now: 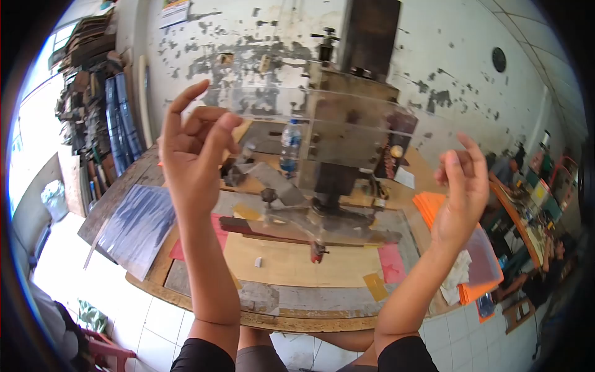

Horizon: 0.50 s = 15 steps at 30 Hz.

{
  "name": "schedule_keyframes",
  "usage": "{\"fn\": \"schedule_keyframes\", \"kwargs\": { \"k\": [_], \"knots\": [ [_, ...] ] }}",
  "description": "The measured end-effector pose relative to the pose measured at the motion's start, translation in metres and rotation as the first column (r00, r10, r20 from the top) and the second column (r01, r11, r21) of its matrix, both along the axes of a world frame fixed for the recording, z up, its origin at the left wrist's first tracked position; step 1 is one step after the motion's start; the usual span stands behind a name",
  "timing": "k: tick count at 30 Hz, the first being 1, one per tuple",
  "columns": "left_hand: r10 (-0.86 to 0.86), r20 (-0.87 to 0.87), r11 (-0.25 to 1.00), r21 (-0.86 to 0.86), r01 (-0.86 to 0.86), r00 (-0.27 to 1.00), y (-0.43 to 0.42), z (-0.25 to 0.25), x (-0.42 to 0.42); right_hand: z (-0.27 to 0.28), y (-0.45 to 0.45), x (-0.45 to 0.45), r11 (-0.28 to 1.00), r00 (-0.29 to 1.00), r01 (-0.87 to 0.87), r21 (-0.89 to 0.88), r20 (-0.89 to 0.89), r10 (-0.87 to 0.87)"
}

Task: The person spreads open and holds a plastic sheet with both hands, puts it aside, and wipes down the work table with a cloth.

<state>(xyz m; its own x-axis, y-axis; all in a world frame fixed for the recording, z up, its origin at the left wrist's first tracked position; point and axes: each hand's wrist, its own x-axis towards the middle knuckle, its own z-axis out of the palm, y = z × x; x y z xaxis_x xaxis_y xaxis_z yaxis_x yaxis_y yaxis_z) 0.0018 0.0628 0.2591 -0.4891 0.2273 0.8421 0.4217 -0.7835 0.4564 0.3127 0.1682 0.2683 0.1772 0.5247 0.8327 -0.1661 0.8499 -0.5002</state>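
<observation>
a big wood table sat low in front, and a tall, dirty metal machine stood on it. up in the air before the machine was a see-through sheet. the left hand had its thumb and fingers nearly closed — they pinched the sheet's left end. the right hand was half curled by the other end — too faint to tell its grip. a water bottle stood behind.
</observation>
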Motion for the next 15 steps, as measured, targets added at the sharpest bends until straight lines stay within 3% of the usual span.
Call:
{"fn": "schedule_keyframes", "kwargs": {
  "k": [8,15],
  "knots": [
    [0.049,0.016,0.998,0.029,-0.050,0.999,-0.016,0.002,0.009,-0.012,-0.005,-0.014,0.993,0.986,0.092,0.073,-0.143,-0.081],
    [0.085,0.016,0.996,0.020,-0.086,0.996,-0.009,0.001,0.005,-0.015,-0.011,-0.009,0.983,0.983,0.139,0.123,-0.139,-0.121]
  ]
}}
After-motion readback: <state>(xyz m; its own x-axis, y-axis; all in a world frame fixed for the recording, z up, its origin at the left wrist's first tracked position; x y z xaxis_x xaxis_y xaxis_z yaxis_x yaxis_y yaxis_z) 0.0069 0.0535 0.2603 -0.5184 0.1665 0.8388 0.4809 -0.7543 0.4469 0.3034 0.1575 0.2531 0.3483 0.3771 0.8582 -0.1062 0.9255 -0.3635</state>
